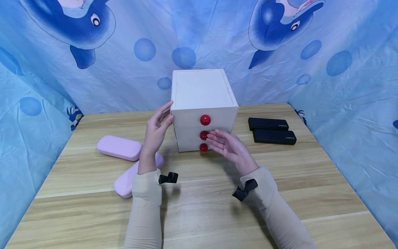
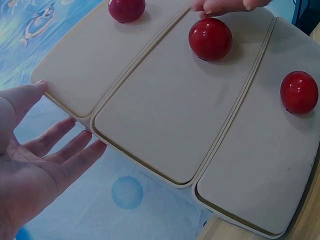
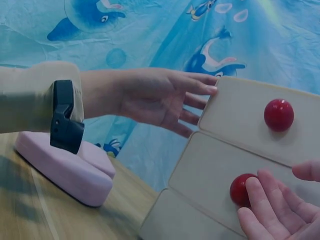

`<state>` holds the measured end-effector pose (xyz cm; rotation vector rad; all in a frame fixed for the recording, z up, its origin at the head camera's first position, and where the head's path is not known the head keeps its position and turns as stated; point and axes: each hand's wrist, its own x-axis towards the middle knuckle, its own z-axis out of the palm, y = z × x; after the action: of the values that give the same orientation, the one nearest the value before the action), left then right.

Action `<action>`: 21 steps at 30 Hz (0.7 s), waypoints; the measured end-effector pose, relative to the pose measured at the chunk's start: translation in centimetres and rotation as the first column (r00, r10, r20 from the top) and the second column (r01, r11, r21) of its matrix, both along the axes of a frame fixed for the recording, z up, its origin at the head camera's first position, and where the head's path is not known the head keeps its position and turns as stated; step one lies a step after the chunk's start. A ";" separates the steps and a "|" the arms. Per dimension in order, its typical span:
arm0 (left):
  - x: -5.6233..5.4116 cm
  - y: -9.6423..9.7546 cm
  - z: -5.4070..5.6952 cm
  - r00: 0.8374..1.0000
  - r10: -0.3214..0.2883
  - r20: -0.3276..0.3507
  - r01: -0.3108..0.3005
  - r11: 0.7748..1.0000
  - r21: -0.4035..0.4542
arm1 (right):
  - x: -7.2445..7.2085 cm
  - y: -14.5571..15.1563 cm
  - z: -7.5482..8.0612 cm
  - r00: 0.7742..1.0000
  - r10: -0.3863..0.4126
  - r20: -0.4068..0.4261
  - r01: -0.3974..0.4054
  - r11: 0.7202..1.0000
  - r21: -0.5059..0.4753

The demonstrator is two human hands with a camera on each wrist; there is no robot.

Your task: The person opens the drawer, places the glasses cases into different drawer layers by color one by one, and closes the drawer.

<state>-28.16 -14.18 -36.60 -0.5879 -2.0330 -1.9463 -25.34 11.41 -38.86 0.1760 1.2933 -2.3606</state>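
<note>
A white box of three stacked drawers [image 1: 202, 88] stands at the back of the table, each drawer front bearing a round red knob. My left hand [image 1: 157, 128] rests on the box's left side near the upper front corner, fingers fairly straight, thumb at the front edge in the left wrist view. My right hand [image 1: 228, 147] is at the middle knob [image 3: 242, 190], its fingertips right at the knob's right side and its fingers extended. All three drawers look pushed in. The top knob [image 2: 127, 9] and the bottom knob [image 2: 299, 92] have no hand on them.
Two pale purple oblong cases [image 1: 119, 147] lie on the wooden table [image 1: 199, 214] at the left, one partly behind my left forearm. At the right are two black flat boxes [image 1: 274, 136], one overlapping the other. A blue dolphin-print curtain [image 1: 124, 86] hangs behind.
</note>
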 end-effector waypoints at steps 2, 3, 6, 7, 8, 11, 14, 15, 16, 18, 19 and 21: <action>0.0 0.0 0.0 1.000 -0.002 0.001 0.002 1.000 -0.002 | -0.2 0.0 -0.2 1.000 -0.003 0.005 0.003 1.000 0.010; 0.0 0.0 0.0 1.000 -0.002 0.001 0.002 1.000 -0.004 | -0.2 -0.1 -0.3 1.000 -0.004 0.007 0.004 1.000 0.016; 0.0 0.0 0.0 1.000 -0.002 -0.002 0.002 1.000 -0.012 | -0.3 -0.1 -0.4 1.000 -0.007 0.011 0.006 1.000 0.025; 0.0 0.0 0.0 1.000 -0.002 -0.002 0.002 1.000 -0.015 | -0.3 -0.1 -0.5 1.000 -0.007 0.011 0.007 1.000 0.027; 0.0 0.0 0.0 1.000 -0.001 -0.001 0.001 1.000 -0.017 | -0.3 -0.1 -0.5 1.000 -0.006 0.014 0.006 1.000 0.026; 0.1 0.0 0.1 1.000 -0.002 0.002 0.002 1.000 -0.022 | -0.2 -0.1 -0.6 1.000 -0.004 0.018 0.004 1.000 0.022; 0.1 0.0 0.2 1.000 -0.002 0.003 0.002 1.000 -0.025 | -0.1 -0.1 -0.7 1.000 -0.004 0.022 0.004 1.000 0.016; 0.1 0.0 0.1 1.000 -0.001 0.003 0.001 1.000 -0.026 | -0.1 -0.1 -0.7 1.000 -0.005 0.022 0.004 1.000 0.017; 0.1 0.0 0.1 1.000 0.000 0.003 0.000 1.000 -0.028 | 0.0 -0.1 -0.7 1.000 -0.005 0.020 0.005 1.000 0.018; 0.1 0.0 0.1 1.000 0.003 0.001 -0.003 1.000 -0.029 | 0.2 0.0 -0.6 1.000 -0.006 0.009 0.006 1.000 0.021; 0.1 0.0 0.1 1.000 0.003 0.001 -0.003 1.000 -0.028 | 0.3 0.0 -0.5 1.000 -0.008 0.000 0.008 1.000 0.027; 0.1 -0.1 0.1 1.000 0.004 0.003 -0.004 1.000 -0.027 | 0.5 0.1 -0.3 1.000 -0.014 -0.017 0.015 0.999 0.045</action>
<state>-28.09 -14.25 -36.47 -0.5867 -2.0636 -1.9218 -24.83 11.46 -39.17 0.1803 1.3585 -2.3511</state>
